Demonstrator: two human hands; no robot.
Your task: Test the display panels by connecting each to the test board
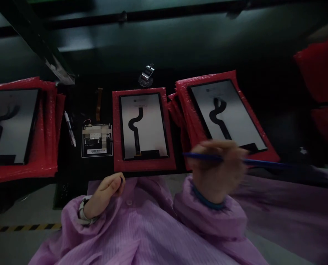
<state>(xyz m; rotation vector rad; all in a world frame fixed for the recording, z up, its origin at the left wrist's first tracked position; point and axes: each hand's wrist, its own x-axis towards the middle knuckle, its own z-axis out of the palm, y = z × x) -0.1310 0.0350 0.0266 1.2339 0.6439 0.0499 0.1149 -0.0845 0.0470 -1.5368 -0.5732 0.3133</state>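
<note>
My left hand (110, 187) is closed at the table's front edge, fingers curled. A tiny dark spot shows at its fingertips, too small to name. My right hand (219, 169), smeared by motion, is closed around a long thin blue stick (202, 156) lying roughly level across the fingers. It is over the lower edge of the right display panel (227, 110), which rests on a stack of red bubble bags (184, 110). In front of me, the middle display panel (153, 125) lies on a red bag (144, 165), its black flex cable (136, 129) curving across the back.
On the left, another display panel (14, 125) tops more red bags (49, 147). Between lie a white pen (70, 129), a small circuit module (97, 140) and an orange flex strip (98, 105). A shiny metal piece (146, 75) stands behind. Red bags (321, 70) are at far right.
</note>
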